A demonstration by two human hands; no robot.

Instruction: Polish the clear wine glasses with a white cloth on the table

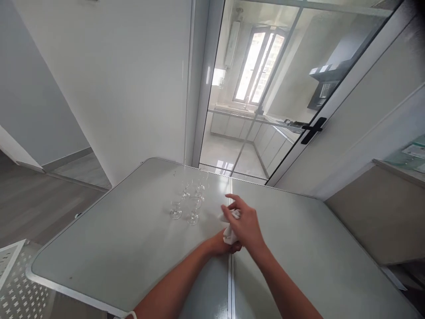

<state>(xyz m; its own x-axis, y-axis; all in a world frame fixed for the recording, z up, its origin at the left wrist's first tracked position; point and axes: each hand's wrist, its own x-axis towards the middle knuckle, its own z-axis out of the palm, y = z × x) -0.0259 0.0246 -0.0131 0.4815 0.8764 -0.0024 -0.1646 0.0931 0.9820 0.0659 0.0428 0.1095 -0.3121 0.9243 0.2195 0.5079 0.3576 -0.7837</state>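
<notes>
A crumpled white cloth or tissue (229,235) is bunched between my two hands, over the seam of the table. My left hand (219,244) is closed around its lower part, with the fingers curled and partly hidden. Above it, my right hand (246,221) pinches the upper part of the cloth, its index finger stretched out to the left. Whether the cloth wraps anything cannot be made out. Left of my hands, several small clear stemmed glasses stand upright in a group, among them a front glass (192,216) and a left glass (175,211).
The grey table (133,230) has a metal rim and a seam down its middle. A glass sliding door (239,146) with a black handle (312,130) stands behind it. At the lower left is a white perforated basket (25,283). A cabinet (375,217) adjoins the right side.
</notes>
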